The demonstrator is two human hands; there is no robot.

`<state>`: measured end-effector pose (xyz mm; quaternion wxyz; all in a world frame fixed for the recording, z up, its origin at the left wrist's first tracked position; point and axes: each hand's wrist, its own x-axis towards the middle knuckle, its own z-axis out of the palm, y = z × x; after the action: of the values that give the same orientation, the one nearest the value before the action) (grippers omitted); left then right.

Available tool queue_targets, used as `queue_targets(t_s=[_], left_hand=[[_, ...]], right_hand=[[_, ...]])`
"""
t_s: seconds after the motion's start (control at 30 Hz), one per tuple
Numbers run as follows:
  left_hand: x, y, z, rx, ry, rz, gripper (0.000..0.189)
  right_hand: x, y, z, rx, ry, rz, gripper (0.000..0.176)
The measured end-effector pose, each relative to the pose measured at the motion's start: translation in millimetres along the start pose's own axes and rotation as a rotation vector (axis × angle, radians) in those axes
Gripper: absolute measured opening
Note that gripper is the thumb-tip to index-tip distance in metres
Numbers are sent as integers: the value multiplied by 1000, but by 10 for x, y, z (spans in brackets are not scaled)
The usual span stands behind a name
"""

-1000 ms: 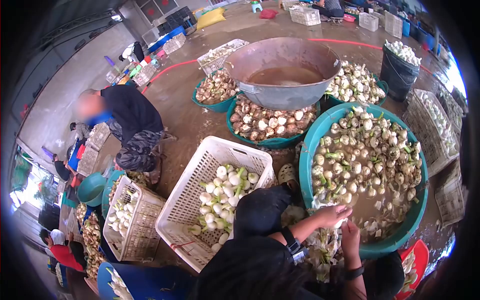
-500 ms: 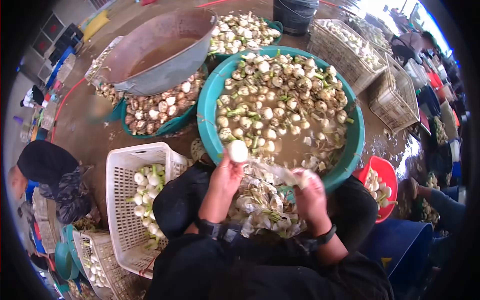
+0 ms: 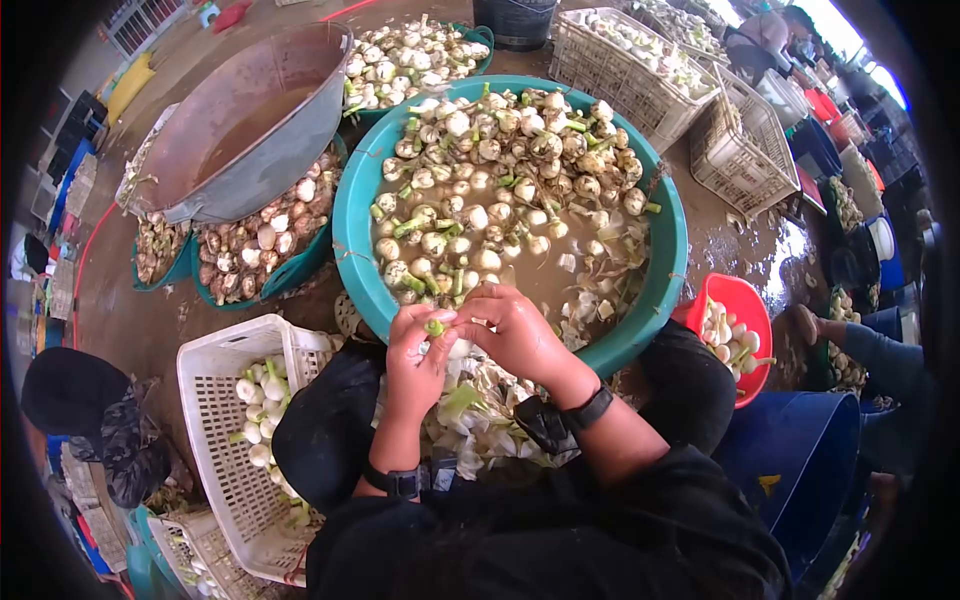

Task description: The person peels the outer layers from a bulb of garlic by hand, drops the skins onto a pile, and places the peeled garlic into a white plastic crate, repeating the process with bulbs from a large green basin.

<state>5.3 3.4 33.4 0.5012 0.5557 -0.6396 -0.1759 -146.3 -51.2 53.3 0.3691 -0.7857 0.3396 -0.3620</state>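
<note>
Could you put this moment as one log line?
left hand: grips bulb | right hand: on same bulb | where: at near rim of teal basin | below: peelings pile

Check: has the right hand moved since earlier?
Yes. Right hand went left along the near rim of the round teal plastic basin to the left hand.

White slatted plastic crate (image 3: 212, 470) left, wide grey metal basin (image 3: 262, 172) of brown water (image 3: 248, 122) behind, red plastic bowl (image 3: 736, 293) right.
</note>
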Motion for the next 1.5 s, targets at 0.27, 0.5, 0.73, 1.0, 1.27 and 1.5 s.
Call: queue_targets(t_s=[0.27,0.5,0.73,1.0,1.27,1.5], left_hand=[[-11,-141,-128,-892,381,-1093,20],[12,34,-125,-725,374,-1043,19],[-412,-40,-2004,482,631,-357,33],[429,600,-776,80,184,-567,30],[-185,-221,445,-637,-121,-1076,67],[-328,-418,310,6,-267,-787,50]], right_hand=[[-883,88,331,-405,-288,39,12],[-296,-172,385,-28,-44,296,22],[-93,853,482,-415,-210,403,15],[50,2410,851,-955,-667,314,15],[-196,727,690,-109,421,319,21],[-446,141,298,-327,-357,154,26]])
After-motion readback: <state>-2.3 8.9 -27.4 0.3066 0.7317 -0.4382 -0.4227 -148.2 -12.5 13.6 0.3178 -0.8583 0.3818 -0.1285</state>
